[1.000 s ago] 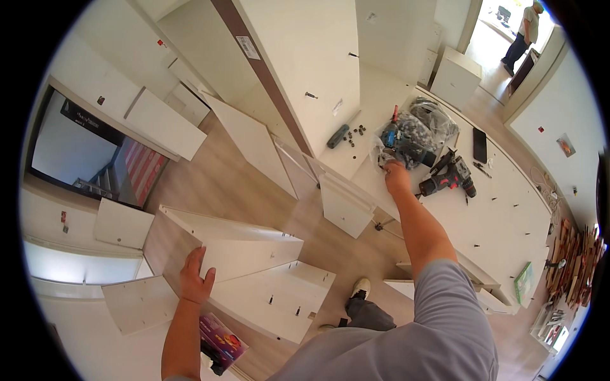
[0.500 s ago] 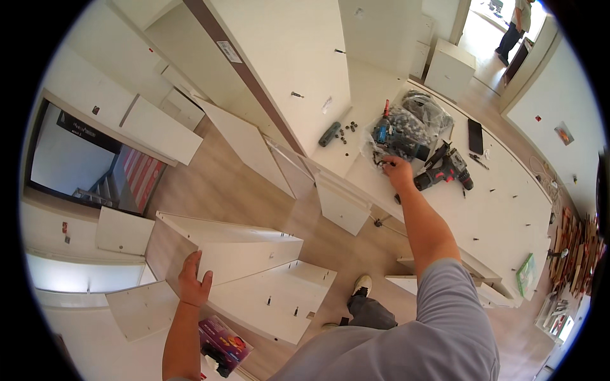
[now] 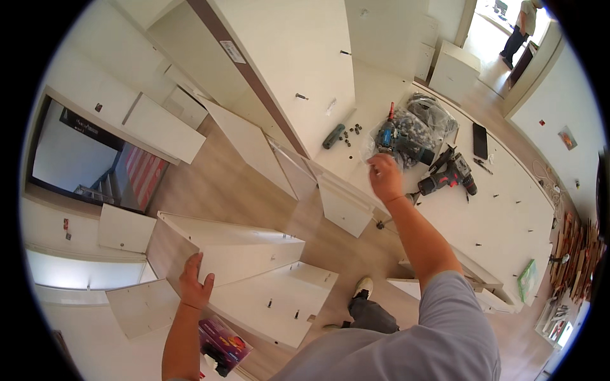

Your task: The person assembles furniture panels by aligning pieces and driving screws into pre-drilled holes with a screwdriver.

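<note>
My left hand [image 3: 195, 284] lies with stretched fingers and thumb apart against the left end of an upright white board [image 3: 238, 257]. A second white board [image 3: 279, 301], with dark bolts standing in it, adjoins it at floor level. My right hand [image 3: 385, 178] is raised just in front of a clear plastic bag of small fittings [image 3: 416, 124]. Its fingers are curled together; what they pinch, if anything, is too small to make out. Beside it on the white panel are a blue-and-black power tool [image 3: 386, 136] and a black-and-red cordless drill [image 3: 451, 174].
A dark green handled tool [image 3: 333, 136] lies by several small dark fittings. A black phone [image 3: 480, 141] rests near the panel's far edge. A tall white cabinet side [image 3: 298, 63] stands ahead. At lower left is a purple box [image 3: 222, 343]. A person [image 3: 522, 32] stands in the doorway.
My right hand has drawn back slightly left and toward me from the bag of fittings. The left hand stays at the board. The view has shifted a little.
</note>
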Tool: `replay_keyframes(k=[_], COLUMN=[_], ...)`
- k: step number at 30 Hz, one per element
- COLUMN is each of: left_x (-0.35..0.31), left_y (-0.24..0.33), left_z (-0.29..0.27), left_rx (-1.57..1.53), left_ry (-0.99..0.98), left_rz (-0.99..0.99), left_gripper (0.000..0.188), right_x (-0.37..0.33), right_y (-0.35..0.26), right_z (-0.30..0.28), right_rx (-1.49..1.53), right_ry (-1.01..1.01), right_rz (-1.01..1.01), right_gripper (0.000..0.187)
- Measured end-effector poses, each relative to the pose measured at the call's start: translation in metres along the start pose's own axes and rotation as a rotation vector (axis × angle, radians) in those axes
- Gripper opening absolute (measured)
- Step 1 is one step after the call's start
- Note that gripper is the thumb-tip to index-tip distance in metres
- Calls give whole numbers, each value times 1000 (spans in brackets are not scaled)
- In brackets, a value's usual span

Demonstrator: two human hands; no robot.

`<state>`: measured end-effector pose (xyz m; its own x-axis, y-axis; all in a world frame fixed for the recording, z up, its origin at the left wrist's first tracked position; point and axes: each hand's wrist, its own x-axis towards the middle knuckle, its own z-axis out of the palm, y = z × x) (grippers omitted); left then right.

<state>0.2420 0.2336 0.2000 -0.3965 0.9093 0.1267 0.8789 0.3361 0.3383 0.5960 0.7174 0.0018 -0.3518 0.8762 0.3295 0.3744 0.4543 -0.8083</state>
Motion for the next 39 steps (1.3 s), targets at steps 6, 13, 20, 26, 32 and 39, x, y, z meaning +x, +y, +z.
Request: replay_keyframes(k=[6, 13, 20, 26, 32, 39], left_x=[7, 1, 9, 6, 9, 8], left_y=[4, -1, 2, 1, 1, 3], left_z=[-2, -3, -5, -5, -5, -6], left_rx=[-97, 13, 48, 25, 25, 18], left_ry=[-19, -34, -40, -12, -9, -8], left_rz=[-62, -45, -2, -4, 2, -15], left_gripper=[64, 65, 65, 64, 62, 63], right_x=[18, 97, 127, 124, 127, 129], right_y=[-31, 14, 91, 88, 90, 93], right_z=[69, 118, 128, 133, 135, 126], right_rx=[-154, -259, -382, -403, -514, -479], right_ry=[-365, -187, -150, -26, -41, -28], right_rz=[-74, 251, -79, -170, -182, -124], right_gripper=[48, 102, 60, 23, 22, 24])
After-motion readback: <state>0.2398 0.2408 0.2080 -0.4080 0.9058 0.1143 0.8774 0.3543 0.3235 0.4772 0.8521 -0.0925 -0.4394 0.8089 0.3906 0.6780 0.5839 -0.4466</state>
